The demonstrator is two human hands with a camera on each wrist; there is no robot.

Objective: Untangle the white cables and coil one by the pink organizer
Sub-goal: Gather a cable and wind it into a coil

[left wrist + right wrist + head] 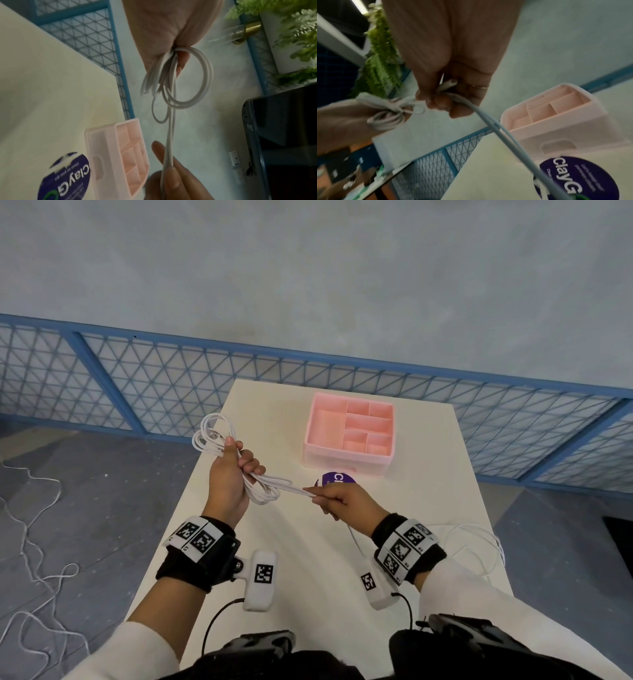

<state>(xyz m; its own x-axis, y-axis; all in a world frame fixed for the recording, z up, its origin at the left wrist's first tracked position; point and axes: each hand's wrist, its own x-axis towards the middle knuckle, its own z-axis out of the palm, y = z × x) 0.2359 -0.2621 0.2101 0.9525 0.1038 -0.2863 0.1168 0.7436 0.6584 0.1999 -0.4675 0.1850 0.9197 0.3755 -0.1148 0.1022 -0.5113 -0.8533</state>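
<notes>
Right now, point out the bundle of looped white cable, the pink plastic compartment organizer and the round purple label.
bundle of looped white cable (pixel 262 491): head view, on the loops below the left hand.
pink plastic compartment organizer (pixel 344 457): head view, on its near outer wall.
round purple label (pixel 594 174): right wrist view, on its printed face.

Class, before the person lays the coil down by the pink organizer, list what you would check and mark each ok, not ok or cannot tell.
1. Left hand grips the coiled white cable: ok.
2. Right hand pinches the loose strand: ok.
3. Strand fully wound in: not ok, it trails past the right wrist.
4. Cables fully untangled: cannot tell.
5. Bare table left of the pink organizer: ok.
6. Purple packet away from that spot: ok.
</notes>
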